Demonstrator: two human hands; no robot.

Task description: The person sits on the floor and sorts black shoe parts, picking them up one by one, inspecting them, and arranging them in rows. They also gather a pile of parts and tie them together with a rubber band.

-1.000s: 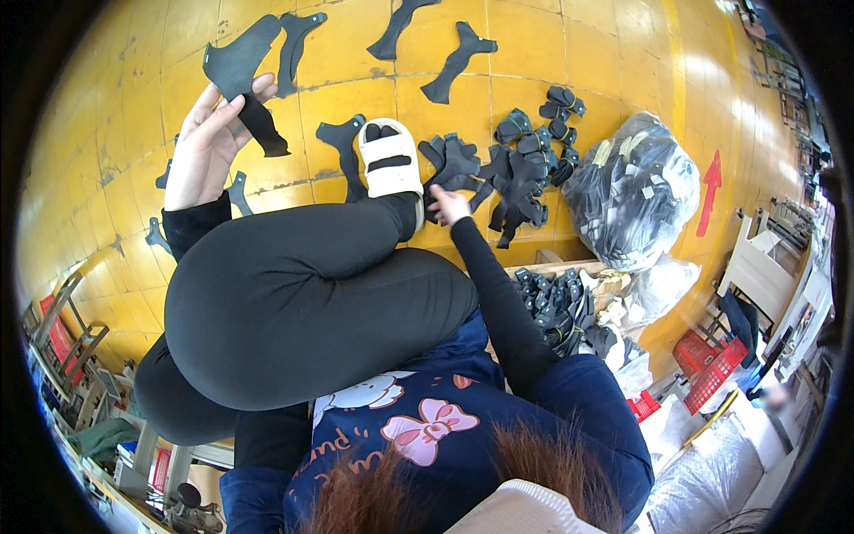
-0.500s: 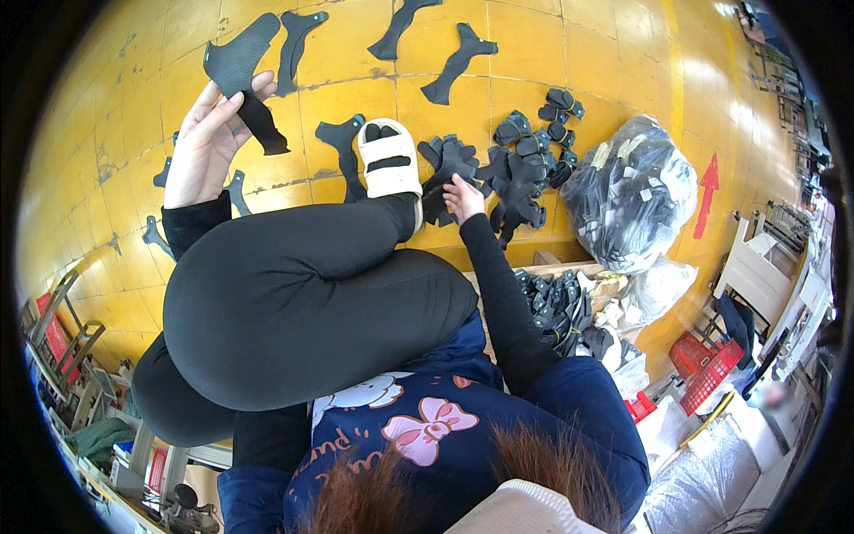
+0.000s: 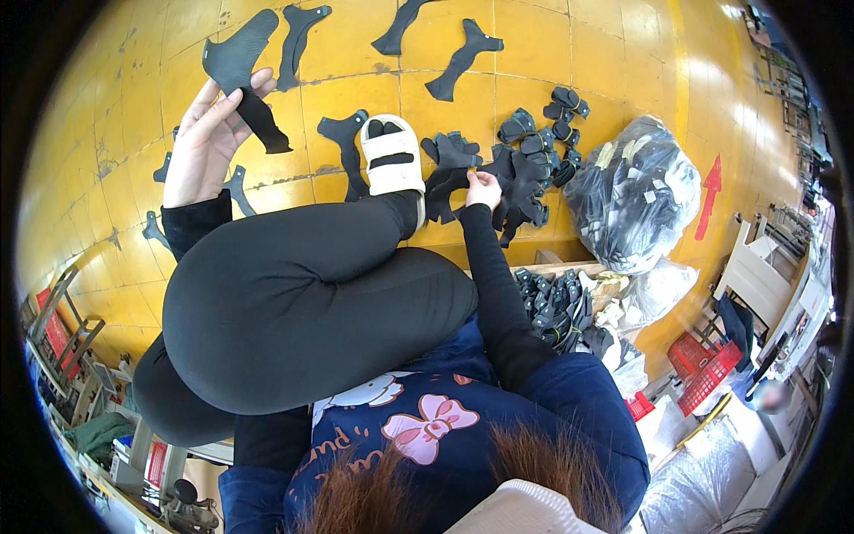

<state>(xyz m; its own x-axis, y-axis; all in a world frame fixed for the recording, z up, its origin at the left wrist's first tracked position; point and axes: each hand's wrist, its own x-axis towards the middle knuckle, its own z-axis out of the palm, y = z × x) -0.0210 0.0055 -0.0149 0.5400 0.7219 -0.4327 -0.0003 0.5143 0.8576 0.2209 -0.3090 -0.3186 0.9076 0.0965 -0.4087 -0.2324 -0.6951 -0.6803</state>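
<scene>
Raised at the upper left, my left hand (image 3: pixel 206 142) is closed on a black T-shaped fabric piece (image 3: pixel 240 52), pinched at its narrow middle between thumb and fingers. The wide end points up and the narrow end hangs down to the right. My right hand (image 3: pixel 483 189) reaches the floor right of my white sandal (image 3: pixel 392 160). Its fingertips are closed on the edge of a black fabric piece (image 3: pixel 449 184) in a loose pile. Beside that hand lies another heap of black pieces (image 3: pixel 520 189).
Single black pieces (image 3: pixel 464 60) lie spread on the yellow tiled floor (image 3: pixel 374 89). Black bundles (image 3: pixel 566 102) sit at the right, near a clear plastic bag (image 3: pixel 633 196) full of pieces. A wooden box (image 3: pixel 556 307) holding dark pieces stands by my right arm; red crates (image 3: pixel 712 378) are further right.
My right hand has moved slightly right and closed its fingertips on a piece at the pile, whose edge now shifts with it. My left hand stays nearly still with its piece.
</scene>
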